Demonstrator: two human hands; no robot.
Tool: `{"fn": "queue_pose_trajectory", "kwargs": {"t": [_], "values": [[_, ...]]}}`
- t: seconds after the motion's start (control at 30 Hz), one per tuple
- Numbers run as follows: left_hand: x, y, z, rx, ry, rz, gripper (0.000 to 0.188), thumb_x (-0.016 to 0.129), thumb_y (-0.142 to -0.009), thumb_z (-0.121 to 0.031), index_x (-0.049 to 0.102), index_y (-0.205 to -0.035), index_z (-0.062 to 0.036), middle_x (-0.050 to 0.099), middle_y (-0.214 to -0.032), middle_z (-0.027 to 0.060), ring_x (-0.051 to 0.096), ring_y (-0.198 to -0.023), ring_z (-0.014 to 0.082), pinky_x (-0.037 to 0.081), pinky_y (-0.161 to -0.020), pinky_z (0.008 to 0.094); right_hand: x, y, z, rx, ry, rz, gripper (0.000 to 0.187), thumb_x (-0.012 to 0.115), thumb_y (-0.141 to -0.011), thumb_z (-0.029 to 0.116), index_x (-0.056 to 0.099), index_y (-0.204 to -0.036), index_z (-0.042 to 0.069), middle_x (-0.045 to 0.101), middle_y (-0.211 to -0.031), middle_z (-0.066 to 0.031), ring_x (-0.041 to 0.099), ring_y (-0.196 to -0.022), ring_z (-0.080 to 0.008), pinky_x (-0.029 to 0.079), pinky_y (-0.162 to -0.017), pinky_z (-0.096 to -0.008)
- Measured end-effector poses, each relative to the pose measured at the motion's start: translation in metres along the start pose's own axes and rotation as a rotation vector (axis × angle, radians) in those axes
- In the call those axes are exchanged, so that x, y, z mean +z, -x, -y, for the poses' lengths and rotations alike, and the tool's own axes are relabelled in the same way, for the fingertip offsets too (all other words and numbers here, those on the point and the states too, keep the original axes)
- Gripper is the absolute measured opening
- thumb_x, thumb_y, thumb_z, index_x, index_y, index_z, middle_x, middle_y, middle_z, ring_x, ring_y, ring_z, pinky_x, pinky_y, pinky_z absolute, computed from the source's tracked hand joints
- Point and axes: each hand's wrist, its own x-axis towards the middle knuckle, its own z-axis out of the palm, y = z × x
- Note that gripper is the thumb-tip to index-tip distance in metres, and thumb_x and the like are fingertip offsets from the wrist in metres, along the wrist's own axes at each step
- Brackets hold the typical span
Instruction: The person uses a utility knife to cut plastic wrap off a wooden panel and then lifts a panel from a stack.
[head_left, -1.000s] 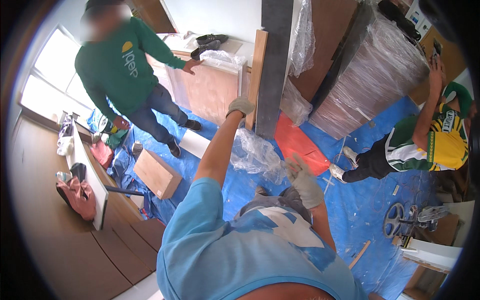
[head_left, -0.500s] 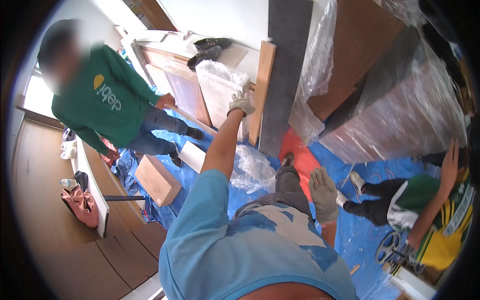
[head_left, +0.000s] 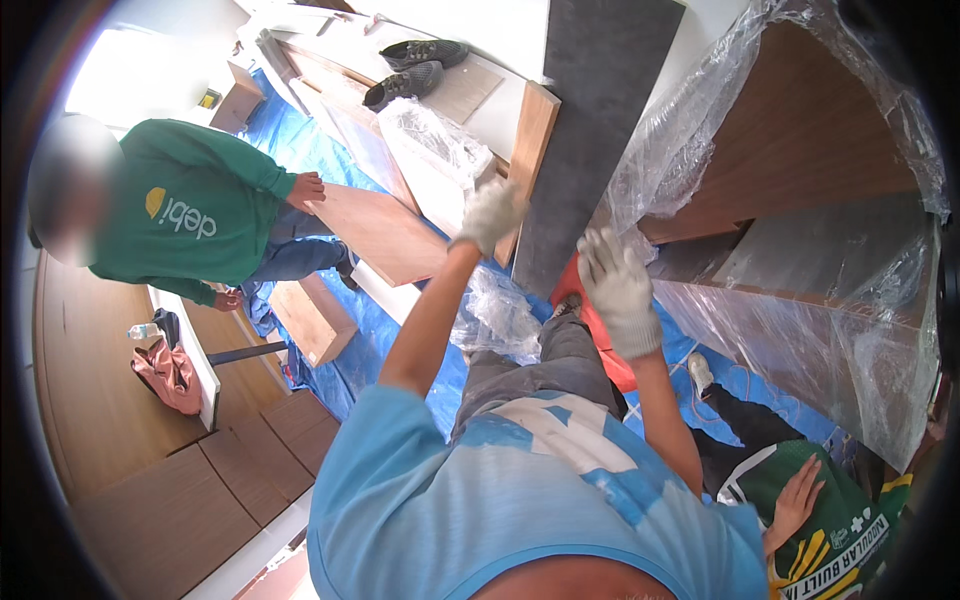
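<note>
A pale work glove covers my left hand, which is stretched forward with its fingers extended. It is nearest to a narrow wooden board standing on edge and to a box-shaped panel in clear plastic wrap; whether it touches either I cannot tell. My right hand, gloved too, is raised in front of me with the fingers stretched out and nothing in them. Just beyond it stands a tall dark grey panel.
At the left, a person in a green top has a hand at a wooden board. Another person is low at the right. A plastic-wrapped cabinet fills the right side. Blue sheeting, a wooden box and shoes lie around.
My right hand has risen and moved forward toward the dark panel. A wooden board now shows tilted beside the person at the left. The person at the right has lowered a raised hand.
</note>
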Motion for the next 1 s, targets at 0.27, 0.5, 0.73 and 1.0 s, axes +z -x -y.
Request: {"fn": "queue_pose_trajectory", "kwargs": {"t": [0.27,0.5,0.73,1.0], "values": [[-0.044,0.173,-0.088,0.178,0.033,0.309,0.046,0.065,-0.094,-0.054,0.075,-0.116,-0.0141,0.075,-0.106,0.0134,0.072,-0.099,0.035,0.055,-0.087,0.0484,0.003,-0.082,-0.076,-0.073,-0.238,-0.043,0.035,0.055,-0.107,0.032,0.06,-0.129,0.006,0.062,-0.138,-0.019,0.057,-0.131,-0.0383,0.048,-0.11,-0.0531],[-0.046,0.222,-0.012,0.249,-0.065,0.203,0.036,0.062,-0.097,-0.046,0.074,-0.098,-0.013,0.075,-0.097,0.0117,0.073,-0.092,0.0323,0.055,-0.082,0.0497,0.015,-0.073,-0.17,-0.052,-0.269,-0.007,0.034,0.05,-0.109,0.033,0.062,-0.125,0.006,0.063,-0.135,-0.0207,0.057,-0.131,-0.0382,0.046,-0.112,-0.0539],[-0.071,0.277,0.053,0.446,-0.17,0.189,0.029,0.062,-0.095,-0.037,0.073,-0.09,-0.0111,0.074,-0.085,0.0126,0.073,-0.082,0.0329,0.056,-0.078,0.0497,0.004,-0.03,-0.263,-0.046,-0.38,-0.007,0.038,0.043,-0.111,0.03,0.054,-0.137,0.004,0.057,-0.144,-0.0191,0.054,-0.135,-0.0365,0.043,-0.116,-0.0526],[-0.118,0.295,0.087,0.672,-0.145,0.301,0.027,0.063,-0.09,-0.033,0.07,-0.076,-0.0099,0.07,-0.074,0.0127,0.072,-0.075,0.0324,0.055,-0.072,0.0493,0.015,-0.027,-0.315,0.073,-0.587,0.178,0.043,0.045,-0.109,0.034,0.049,-0.143,0.008,0.052,-0.15,-0.0155,0.051,-0.137,-0.0308,0.041,-0.117,-0.0473]]}}
